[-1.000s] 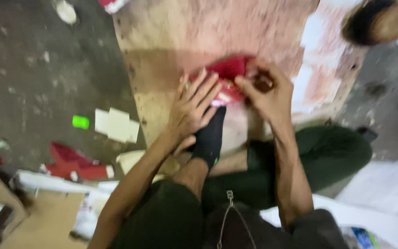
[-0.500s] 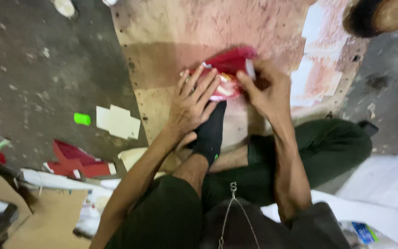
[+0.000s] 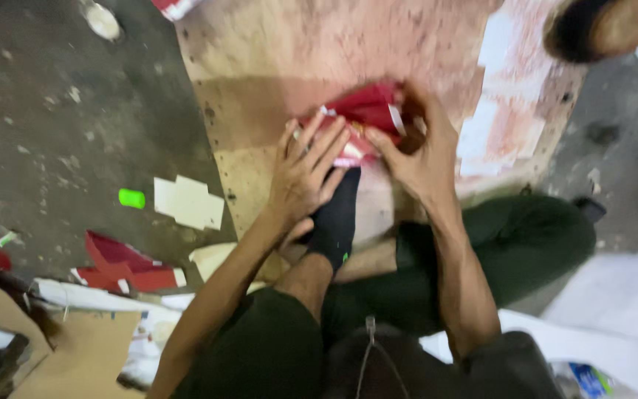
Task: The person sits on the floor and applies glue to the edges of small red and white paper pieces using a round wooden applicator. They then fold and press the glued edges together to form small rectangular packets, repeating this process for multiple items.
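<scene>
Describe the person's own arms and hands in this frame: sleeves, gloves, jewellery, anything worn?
Both forearms are bare, with no sleeves reaching them. The left hand and the right hand wear no gloves. The picture is too blurred to tell whether there are rings; no watch or wristband shows. Dark green trousers and a black sock are worn.

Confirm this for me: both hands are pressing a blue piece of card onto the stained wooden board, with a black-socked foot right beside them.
Not quite. In the head view the piece of card is red, not blue. The rest holds: the left hand and right hand press it onto the stained wooden board, with the black-socked foot right beside them.
</scene>
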